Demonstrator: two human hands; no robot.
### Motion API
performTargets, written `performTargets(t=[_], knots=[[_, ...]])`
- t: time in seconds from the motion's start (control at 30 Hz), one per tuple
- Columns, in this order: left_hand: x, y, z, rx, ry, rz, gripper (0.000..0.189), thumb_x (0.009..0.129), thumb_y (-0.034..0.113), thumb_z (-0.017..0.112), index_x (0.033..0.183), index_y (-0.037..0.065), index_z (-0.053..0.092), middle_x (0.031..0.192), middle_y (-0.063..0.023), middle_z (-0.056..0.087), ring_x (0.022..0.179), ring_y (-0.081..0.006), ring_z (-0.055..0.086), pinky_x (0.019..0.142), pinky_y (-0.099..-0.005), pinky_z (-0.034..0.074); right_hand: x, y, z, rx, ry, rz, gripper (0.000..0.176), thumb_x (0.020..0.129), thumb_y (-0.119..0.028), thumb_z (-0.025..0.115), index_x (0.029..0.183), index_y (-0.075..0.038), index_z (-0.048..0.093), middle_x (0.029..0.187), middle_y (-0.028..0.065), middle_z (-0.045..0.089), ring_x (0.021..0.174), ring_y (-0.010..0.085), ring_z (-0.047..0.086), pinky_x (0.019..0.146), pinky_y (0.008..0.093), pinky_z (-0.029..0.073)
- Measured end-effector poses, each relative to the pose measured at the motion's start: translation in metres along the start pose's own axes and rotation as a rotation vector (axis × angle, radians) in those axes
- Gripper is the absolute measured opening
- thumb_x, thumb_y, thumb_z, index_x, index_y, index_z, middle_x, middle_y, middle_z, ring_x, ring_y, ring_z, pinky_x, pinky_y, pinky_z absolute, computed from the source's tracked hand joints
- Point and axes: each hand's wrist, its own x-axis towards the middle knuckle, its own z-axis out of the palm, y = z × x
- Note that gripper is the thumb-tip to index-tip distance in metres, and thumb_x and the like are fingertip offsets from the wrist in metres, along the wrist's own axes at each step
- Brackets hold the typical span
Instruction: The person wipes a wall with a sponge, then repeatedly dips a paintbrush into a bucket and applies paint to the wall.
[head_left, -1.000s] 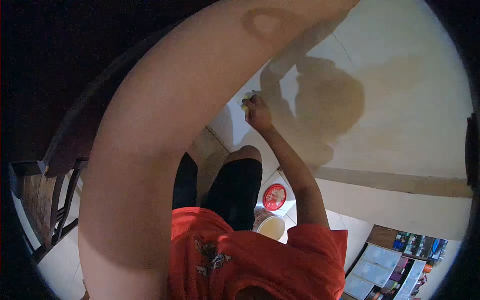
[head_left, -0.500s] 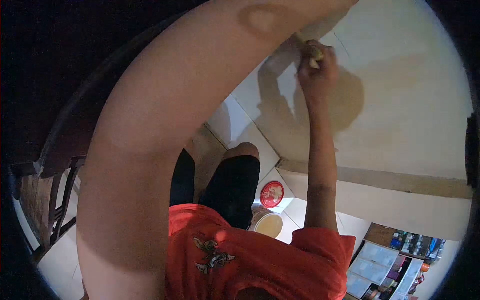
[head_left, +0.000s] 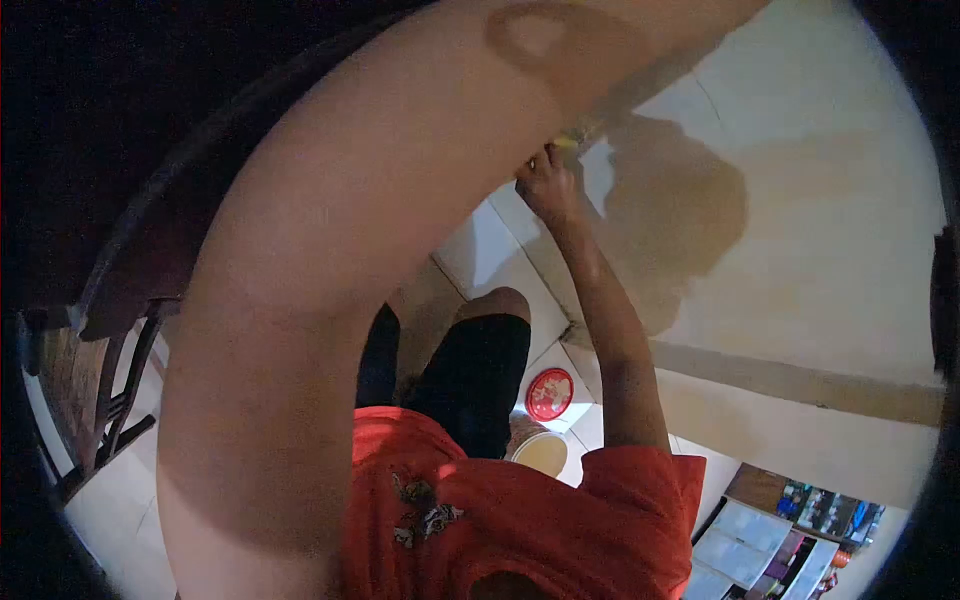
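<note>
A pale cream wall (head_left: 830, 250) is filling most of the view, with a darker damp patch (head_left: 680, 210) spreading across it.

At the patch's left edge, a small yellow pad (head_left: 568, 143) is showing, sponge or cloth I cannot tell, half hidden behind the left arm (head_left: 330, 250). The right hand (head_left: 545, 183) is closing its grip around the pad, fingers curled tight, and seems to be pressing it to the wall. The left arm is sweeping in a big arc left of the patch and running out of view at the top, so its grip is not showing.

The step in hand is looking like rubbing or wetting the wall at the patch's edge. A further stroke would be calling for steady pressure and a flat pad, with the arm reaching far from the body.

Below the patch, a darker band is crossing the wall. Lower still, a red lid (head_left: 549, 394) is lying just beside an open bucket (head_left: 540, 452) of cream liquid. Far left of the patch, a wooden chair (head_left: 100, 390) is standing on the tiled floor (head_left: 110, 520). Down to the right, a shelf (head_left: 790, 520) is holding printed covers.
</note>
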Motion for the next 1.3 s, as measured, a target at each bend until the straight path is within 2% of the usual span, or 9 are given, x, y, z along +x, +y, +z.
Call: performTargets(t=[0.2, 0.27, 0.3, 0.37, 0.47, 0.77, 0.97, 1.17, 1.3], knots=[[0.014, 0.028, -0.002, 0.649, 0.074, 0.117, 0.058, 0.087, 0.01, 0.047, 0.14, 0.013, 0.027, 0.102, -0.0226, 0.061, 0.091, -0.031, 0.062, 0.078, -0.0413, 0.05, -0.039, -0.017, 0.058, 0.069, -0.048, 0.029, 0.026, 0.075, -0.011, 0.058, 0.102, -0.012, 0.056, 0.099, 0.0125, 0.05, 0.097, 0.0355, 0.053, 0.068, 0.0437, 0.053], [0.049, 0.074, -0.032, 0.725, -0.925, -0.717, 0.058, 0.087, 0.011, 0.047, 0.141, 0.014, 0.026, 0.103, -0.0229, 0.061, 0.093, -0.0306, 0.062, 0.078, -0.0411, 0.05, -0.043, -0.02, 0.056, 0.14, -0.124, -0.041, 0.027, 0.075, -0.01, 0.057, 0.102, -0.009, 0.056, 0.097, 0.0144, 0.051, 0.092, 0.0353, 0.053, 0.069, 0.0456, 0.05], [0.037, 0.056, -0.027, 0.728, -0.923, -0.724, 0.058, 0.087, 0.011, 0.047, 0.141, 0.014, 0.026, 0.103, -0.0229, 0.061, 0.093, -0.0306, 0.062, 0.078, -0.0411, 0.05, -0.042, -0.024, 0.054, 0.144, -0.121, -0.047, 0.027, 0.075, -0.01, 0.057, 0.102, -0.009, 0.056, 0.097, 0.0144, 0.051, 0.092, 0.0353, 0.053, 0.069, 0.0456, 0.05], [0.0, 0.002, -0.006, -0.105, -0.13, -0.016, 0.059, 0.087, 0.01, 0.047, 0.141, 0.014, 0.025, 0.102, -0.0226, 0.061, 0.09, -0.0318, 0.062, 0.077, -0.0411, 0.05, -0.036, -0.028, 0.042, 0.35, 0.098, 0.116, 0.024, 0.075, -0.007, 0.056, 0.099, -0.006, 0.056, 0.094, 0.0161, 0.052, 0.087, 0.0355, 0.053, 0.069, 0.0466, 0.047], [0.011, -0.002, 0.012, -0.247, 0.003, -0.019, 0.057, 0.084, 0.009, 0.046, 0.139, 0.01, 0.031, 0.095, -0.0234, 0.062, 0.082, -0.0325, 0.063, 0.076, -0.0429, 0.049, -0.022, -0.018, 0.033, 0.417, 0.122, 0.182, 0.024, 0.073, -0.004, 0.056, 0.097, -0.004, 0.057, 0.091, 0.0183, 0.053, 0.084, 0.0364, 0.053, 0.07, 0.0459, 0.047], [-0.023, -0.033, -0.012, -0.118, -0.06, -0.138, 0.055, 0.084, 0.017, 0.048, 0.137, 0.012, 0.033, 0.105, -0.0222, 0.055, 0.086, -0.0326, 0.062, 0.077, -0.0456, 0.048, 0.026, 0.028, -0.057, 0.433, 0.395, 0.41, 0.024, 0.077, -0.004, 0.063, 0.1, -0.003, 0.059, 0.095, 0.0153, 0.059, 0.087, 0.0285, 0.06, 0.071, 0.0362, 0.049], [0.007, -0.034, 0.021, -0.1, -0.1, -0.202, 0.055, 0.085, 0.022, 0.049, 0.137, 0.014, 0.034, 0.113, -0.0214, 0.049, 0.088, -0.0327, 0.061, 0.078, -0.0476, 0.047, 0.04, 0.011, -0.134, 0.068, 0.605, 0.043, 0.03, 0.074, -0.005, 0.07, 0.102, -0.008, 0.06, 0.095, 0.0126, 0.06, 0.089, 0.0255, 0.06, 0.07, 0.0331, 0.05], [-0.007, -0.026, 0.012, -0.026, -0.155, -0.256, 0.054, 0.085, 0.028, 0.05, 0.136, 0.016, 0.036, 0.122, -0.0205, 0.043, 0.091, -0.0328, 0.061, 0.079, -0.0496, 0.046, 0.027, 0.006, -0.072, 0.324, 0.023, 0.097, 0.042, 0.066, 0.0, 0.07, 0.104, -0.014, 0.06, 0.104, 0.0094, 0.056, 0.095, 0.03, 0.057, 0.071, 0.0403, 0.052], [-0.001, -0.015, 0.019, 0.018, -0.194, -0.285, 0.054, 0.085, 0.032, 0.05, 0.135, 0.017, 0.037, 0.127, -0.0199, 0.039, 0.093, -0.0329, 0.06, 0.079, -0.051, 0.046, -0.005, -0.002, 0.007, -0.084, 0.035, -0.136, 0.037, 0.067, -0.008, 0.065, 0.103, -0.015, 0.059, 0.111, 0.0107, 0.052, 0.103, 0.0339, 0.051, 0.075, 0.0478, 0.049]])
